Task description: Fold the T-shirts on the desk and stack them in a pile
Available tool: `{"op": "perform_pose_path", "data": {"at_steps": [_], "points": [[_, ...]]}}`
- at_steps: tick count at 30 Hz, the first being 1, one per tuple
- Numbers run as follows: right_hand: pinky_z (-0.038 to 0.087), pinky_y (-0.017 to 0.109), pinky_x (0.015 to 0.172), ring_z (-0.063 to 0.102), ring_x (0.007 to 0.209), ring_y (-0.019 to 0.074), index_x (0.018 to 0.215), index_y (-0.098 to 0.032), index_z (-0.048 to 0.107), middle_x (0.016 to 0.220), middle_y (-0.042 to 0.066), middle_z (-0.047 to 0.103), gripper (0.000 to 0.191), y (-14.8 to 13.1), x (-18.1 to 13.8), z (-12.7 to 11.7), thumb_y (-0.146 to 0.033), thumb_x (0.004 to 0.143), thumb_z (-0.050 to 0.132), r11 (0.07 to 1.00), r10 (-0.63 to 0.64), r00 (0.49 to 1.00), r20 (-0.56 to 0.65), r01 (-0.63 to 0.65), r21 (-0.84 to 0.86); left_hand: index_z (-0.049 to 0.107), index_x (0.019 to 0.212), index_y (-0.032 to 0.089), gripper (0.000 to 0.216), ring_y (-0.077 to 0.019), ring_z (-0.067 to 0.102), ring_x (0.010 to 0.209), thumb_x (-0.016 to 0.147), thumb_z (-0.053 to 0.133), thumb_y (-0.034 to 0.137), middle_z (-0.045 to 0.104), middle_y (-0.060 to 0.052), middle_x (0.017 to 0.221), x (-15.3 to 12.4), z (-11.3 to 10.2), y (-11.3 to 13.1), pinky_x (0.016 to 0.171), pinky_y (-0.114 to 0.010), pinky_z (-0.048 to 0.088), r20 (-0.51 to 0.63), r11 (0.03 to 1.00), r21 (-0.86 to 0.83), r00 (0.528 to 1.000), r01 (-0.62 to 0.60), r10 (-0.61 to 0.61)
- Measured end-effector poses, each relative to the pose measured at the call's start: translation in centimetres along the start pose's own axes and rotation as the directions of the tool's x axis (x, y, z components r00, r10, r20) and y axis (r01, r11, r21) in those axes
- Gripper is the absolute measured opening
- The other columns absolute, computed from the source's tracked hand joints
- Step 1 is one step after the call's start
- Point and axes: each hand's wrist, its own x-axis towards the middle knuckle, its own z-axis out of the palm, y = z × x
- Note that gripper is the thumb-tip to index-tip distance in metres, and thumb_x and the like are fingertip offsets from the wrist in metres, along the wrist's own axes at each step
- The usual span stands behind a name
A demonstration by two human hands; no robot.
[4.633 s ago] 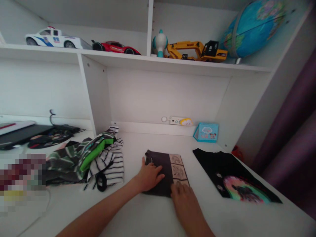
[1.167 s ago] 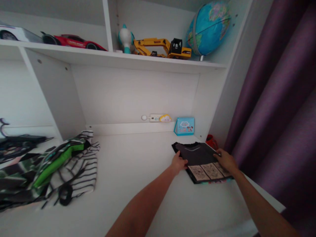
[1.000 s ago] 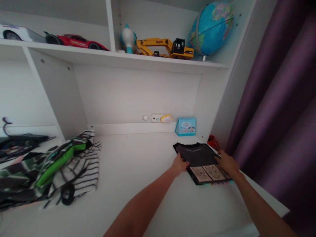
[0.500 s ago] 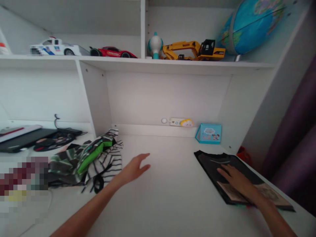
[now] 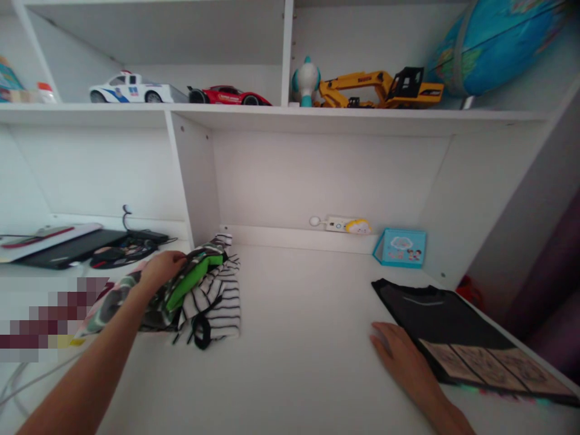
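On the left of the desk lies a loose pile of clothes: a green and grey camouflage-patterned garment with a bright green part, on top of a black-and-white striped garment. My left hand is over the pile, its fingers curled closed on the upper edge of the camouflage garment. To the right lies a folded black T-shirt with a tan printed panel, flat on the desk. Beside its left edge, my right hand hovers low over or rests on the desk, fingers extended and holding nothing.
The white desk runs beneath a shelf with toy cars, a yellow toy excavator and a globe. A blue desk calendar and a power strip are at the back. A laptop and cables lie left.
My left hand has moved left from above the bare desk onto the clothes pile and closed on the camouflage garment. My right hand has come off the black T-shirt. The view has turned slightly left.
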Motion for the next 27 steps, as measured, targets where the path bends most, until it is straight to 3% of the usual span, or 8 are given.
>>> {"op": "perform_pose_path", "data": {"at_steps": [4,7,10,12,16,18,24,27], "points": [[0.040,0.040,0.092,0.052,0.102,0.0250,0.104,-0.010,0.057,0.104,0.014,0.058,0.036,0.1,0.0,-0.1,-0.032,0.085,0.036,1.000,-0.006,1.000,0.023,0.007,-0.011,0.059,0.103,0.009,0.040,-0.0251,0.057,0.087,0.086,0.034,0.034,0.063,-0.009,0.092,-1.0,-2.7,4.4,0.076,-0.031,0.041,-0.255,0.996,-0.085,0.967,-0.006,-0.015],[0.041,0.039,0.092,0.053,0.100,0.0244,0.103,-0.009,0.058,0.102,0.015,0.059,0.035,-0.5,0.1,-0.1,-0.030,0.085,0.036,1.000,-0.028,0.999,0.024,0.028,-0.001,0.061,0.097,0.011,0.038,-0.0197,0.056,0.085,0.086,0.036,0.038,0.063,-0.006,0.093,-4.4,-4.2,11.1,0.079,-0.026,0.041,-0.431,0.906,-0.260,0.879,-0.335,0.202],[0.040,0.038,0.093,0.053,0.101,0.0235,0.103,-0.009,0.057,0.104,0.015,0.058,0.035,-0.5,0.1,-0.2,-0.030,0.085,0.036,1.000,-0.030,0.999,0.029,0.030,0.009,0.063,0.095,0.017,0.035,-0.0173,0.056,0.087,0.087,0.035,0.036,0.063,-0.005,0.093,-8.6,-3.5,17.2,0.082,-0.025,0.041,-0.231,0.647,-0.385,0.748,-0.658,0.623],[0.040,0.037,0.094,0.052,0.102,0.0231,0.103,-0.010,0.057,0.105,0.014,0.058,0.034,-0.3,0.0,-0.2,-0.030,0.085,0.036,0.999,-0.029,0.999,0.036,0.028,0.021,0.061,0.103,0.020,0.030,-0.0178,0.056,0.092,0.086,0.041,0.034,0.061,-0.005,0.102,-10.9,-1.8,19.7,0.084,-0.026,0.041,-0.049,0.472,-0.496,0.566,-0.729,0.823],[0.040,0.038,0.093,0.052,0.102,0.0227,0.102,-0.012,0.057,0.104,0.013,0.058,0.031,0.0,-0.1,-0.3,-0.030,0.085,0.038,0.998,-0.030,0.999,0.038,0.028,0.055,0.054,0.116,0.023,0.034,-0.0201,0.056,0.100,0.083,0.048,0.027,0.059,-0.005,0.113,-12.7,1.8,20.3,0.088,-0.028,0.041,0.101,0.361,-0.582,0.376,-0.729,0.921],[0.040,0.039,0.093,0.052,0.102,0.0226,0.102,-0.013,0.057,0.104,0.013,0.058,0.031,-0.1,-0.1,-0.5,-0.030,0.086,0.038,0.998,-0.028,0.999,0.045,0.025,0.065,0.054,0.116,0.024,0.033,-0.0192,0.056,0.098,0.084,0.045,0.024,0.059,-0.005,0.112,-11.7,2.5,19.1,0.088,-0.028,0.041,0.102,0.416,-0.554,0.438,-0.721,0.893],[0.040,0.039,0.093,0.052,0.102,0.0230,0.103,-0.015,0.056,0.104,0.012,0.058,0.030,-0.3,0.0,-0.6,-0.028,0.084,0.038,0.997,-0.017,0.998,0.054,0.013,0.071,0.055,0.112,0.015,0.035,-0.0238,0.048,0.109,0.081,0.044,0.025,0.055,-0.011,0.116,-4.2,2.4,11.5,0.096,-0.034,0.032,0.035,0.856,-0.132,0.860,-0.500,0.508],[0.040,0.039,0.092,0.052,0.101,0.0230,0.102,-0.014,0.057,0.103,0.012,0.059,0.030,-0.3,0.1,-0.5,-0.027,0.083,0.039,0.997,-0.024,0.998,0.050,0.021,0.075,0.057,0.108,0.011,0.043,-0.0324,0.053,0.098,0.072,0.055,0.034,0.061,-0.016,0.099,-1.9,3.8,7.6,0.087,-0.043,0.037,0.126,0.923,-0.040,0.914,-0.383,0.385]]}}
